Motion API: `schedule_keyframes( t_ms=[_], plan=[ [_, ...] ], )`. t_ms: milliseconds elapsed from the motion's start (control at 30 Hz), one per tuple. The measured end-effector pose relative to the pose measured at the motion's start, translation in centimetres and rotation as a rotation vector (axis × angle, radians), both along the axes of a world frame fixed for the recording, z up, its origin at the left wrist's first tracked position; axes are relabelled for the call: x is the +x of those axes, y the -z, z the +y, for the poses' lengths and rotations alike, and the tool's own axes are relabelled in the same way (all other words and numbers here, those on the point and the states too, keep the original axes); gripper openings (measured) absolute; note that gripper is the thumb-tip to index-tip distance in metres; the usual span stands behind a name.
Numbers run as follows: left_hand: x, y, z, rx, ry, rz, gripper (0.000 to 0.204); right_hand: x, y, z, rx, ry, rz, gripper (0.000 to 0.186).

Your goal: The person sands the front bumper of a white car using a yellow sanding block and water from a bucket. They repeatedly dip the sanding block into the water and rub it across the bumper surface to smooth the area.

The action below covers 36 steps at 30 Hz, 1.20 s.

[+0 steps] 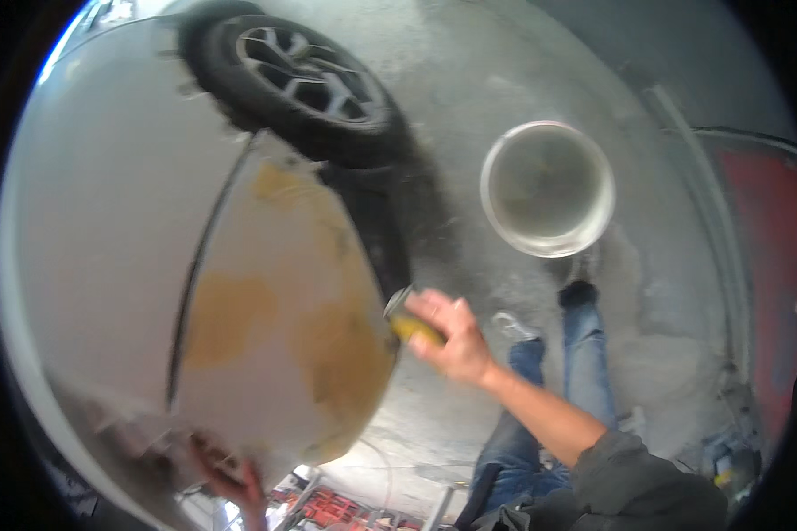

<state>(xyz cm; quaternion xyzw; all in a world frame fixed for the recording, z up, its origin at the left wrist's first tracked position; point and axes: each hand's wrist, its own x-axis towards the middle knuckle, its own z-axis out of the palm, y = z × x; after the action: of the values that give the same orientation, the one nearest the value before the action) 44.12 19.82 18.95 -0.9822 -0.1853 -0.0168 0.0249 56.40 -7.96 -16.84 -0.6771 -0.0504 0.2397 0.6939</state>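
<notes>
My right hand (456, 341) is closed round a small yellow and grey block (413, 329) that looks like a sanding block, slightly blurred. It is at the right edge of a light grey car panel (266, 411) with tan, filler-like patches (230, 319). At the lower left, my left hand (230, 478) lies against the near end of the bodywork, its fingers apart and partly in shadow. A dark curved gap separates the patched panel from a larger grey panel (106, 230) to its left.
Beyond the panel is a car wheel (310, 71) with a dark tyre. A round white bucket (549, 252) of murky liquid stands on the concrete floor ahead of my legs (584, 345). Red tools or parts (350, 511) lie at the lower edge. A red panel (770, 212) is at far right.
</notes>
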Motion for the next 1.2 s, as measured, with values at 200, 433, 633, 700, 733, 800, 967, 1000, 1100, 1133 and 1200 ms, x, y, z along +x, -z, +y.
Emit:
schedule_keyframes(
  t_ms=[200, 433, 633, 700, 733, 800, 967, 1000, 1100, 1133, 1200],
  plan=[
    [-1.8, -2.8, -1.3, 0.140, -0.213, -0.003, 0.110, 12.4, 25.4, -8.8, -0.511, -0.098, 0.073, 0.050],
    [-3.0, -3.2, -5.9, 0.445, 0.027, 0.194, 0.094, 16.6, 44.5, -24.5, -1.176, -0.506, -0.427, 0.042],
    [1.6, -2.2, -5.2, 0.460, 0.273, 0.155, 0.071, 13.5, 33.8, -23.1, -0.990, -0.488, -0.619, 0.029],
    [1.3, -1.4, -4.4, 0.470, 0.369, 0.049, 0.061, 13.9, 22.7, -21.9, -0.787, -0.438, -0.785, 0.028],
    [0.9, -0.8, -4.5, 0.477, 0.378, 0.018, 0.055, 13.4, 20.6, -20.9, -0.805, -0.479, -0.897, 0.027],
    [3.0, 0.7, -4.8, 0.528, 0.397, 0.026, 0.036, 14.4, 7.3, -13.5, -0.729, -0.681, -0.961, 0.031],
    [5.7, 5.6, -8.9, 0.523, 0.560, 0.336, 0.039, 15.5, -15.7, -1.9, -0.236, -0.474, -1.247, 0.039],
    [7.3, 6.2, -9.3, 0.518, 0.537, 0.420, 0.054, 16.6, -17.9, -1.4, -0.229, -0.388, -1.245, 0.040],
    [11.1, 5.0, -10.2, 0.442, 0.511, 0.544, 0.070, 18.2, -22.3, -3.2, -0.176, -0.255, -1.111, 0.045],
    [12.5, 5.5, -9.6, 0.475, 0.517, 0.584, 0.081, 18.3, -21.1, -4.2, -0.157, -0.268, -1.010, 0.047],
    [15.2, 7.2, -8.2, 0.679, 0.576, 0.627, 0.085, 17.8, -18.0, -6.9, -0.163, -0.309, -0.834, 0.057]
  ],
)
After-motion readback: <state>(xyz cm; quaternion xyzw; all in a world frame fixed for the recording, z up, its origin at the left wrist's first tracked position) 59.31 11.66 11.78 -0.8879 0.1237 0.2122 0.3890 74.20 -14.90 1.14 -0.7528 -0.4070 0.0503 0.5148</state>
